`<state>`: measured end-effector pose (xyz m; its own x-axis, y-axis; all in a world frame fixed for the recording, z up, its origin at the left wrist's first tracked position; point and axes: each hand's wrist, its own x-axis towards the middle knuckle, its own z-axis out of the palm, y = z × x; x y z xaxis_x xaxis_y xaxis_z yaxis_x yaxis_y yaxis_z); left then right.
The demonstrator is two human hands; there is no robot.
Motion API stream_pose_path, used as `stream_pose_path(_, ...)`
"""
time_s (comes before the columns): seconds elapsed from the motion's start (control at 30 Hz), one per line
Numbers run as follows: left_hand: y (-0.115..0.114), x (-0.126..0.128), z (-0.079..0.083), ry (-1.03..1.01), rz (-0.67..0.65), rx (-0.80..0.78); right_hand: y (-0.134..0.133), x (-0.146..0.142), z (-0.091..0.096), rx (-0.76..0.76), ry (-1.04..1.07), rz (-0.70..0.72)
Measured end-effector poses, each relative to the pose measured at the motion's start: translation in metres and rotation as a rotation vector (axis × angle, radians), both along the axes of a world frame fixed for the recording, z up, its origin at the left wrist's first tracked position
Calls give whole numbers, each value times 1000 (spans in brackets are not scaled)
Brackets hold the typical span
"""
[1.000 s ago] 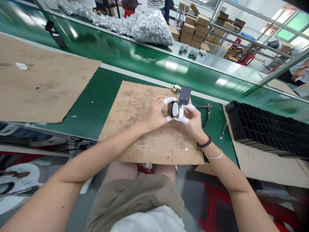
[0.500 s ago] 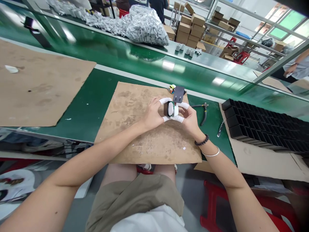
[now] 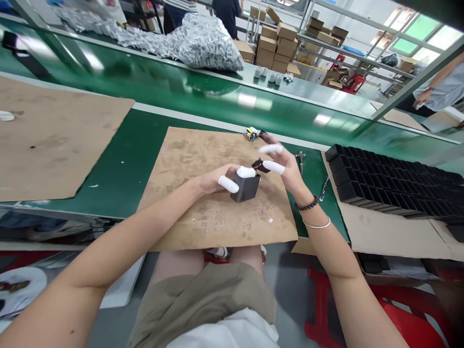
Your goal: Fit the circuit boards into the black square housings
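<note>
My left hand [image 3: 221,180], with white finger cots, grips a black box-shaped housing [image 3: 246,188] above the cardboard mat. A white-covered finger lies across the housing's top opening. At its upper right corner sits a small black part [image 3: 260,166] with a bit of red wire showing. My right hand [image 3: 281,162], also in finger cots, is just to the right of that part, thumb and fingers spread apart. Its thumb tip is beside the part; whether they touch I cannot tell. Beyond the right fingers lies a small circuit board [image 3: 251,134] with yellow components.
The cardboard mat [image 3: 174,193] lies on the green bench. Cutting pliers [image 3: 300,162] and a small slim tool [image 3: 324,188] are on the right, beside rows of black housings [image 3: 395,181]. Behind the green barrier lies a bag of grey-white parts [image 3: 213,43]. People stand beyond.
Both hands held the device together before. The housing has turned and come lower and nearer in my left hand, while my right hand has let go, its fingers spread. The view has shifted slightly.
</note>
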<state>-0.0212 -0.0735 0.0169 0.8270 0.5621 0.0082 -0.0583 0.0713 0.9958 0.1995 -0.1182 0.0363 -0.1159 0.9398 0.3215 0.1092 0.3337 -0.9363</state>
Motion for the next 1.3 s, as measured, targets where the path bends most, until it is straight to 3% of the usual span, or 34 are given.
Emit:
stream_pose_path(0.07,1,-5,0,-46,-201,-171,-1,2,4,-191,63,159)
stream_pose_path(0.13,3,-7,-2,-67,-266,-259,-2,3,5,-332,137,241)
stream_pose_path(0.3,3,2,-8,-36,-33,-93,-2,8,8,-287,129,103)
stream_pose_path(0.43,0,8,-13,-40,106,115,-2,7,12,-287,125,118)
stream_pose_path(0.53,-1,8,-15,-59,176,220,-3,6,13,-337,131,156)
stream_pose_path(0.8,-2,4,-12,-40,338,460,-2,10,13,-250,77,39)
stream_pose_path(0.97,-6,5,-10,-10,370,541,-6,8,18,-182,20,-20)
stream_pose_path(1.3,-1,5,-10,-15,357,514,-13,3,25,-155,-63,31)
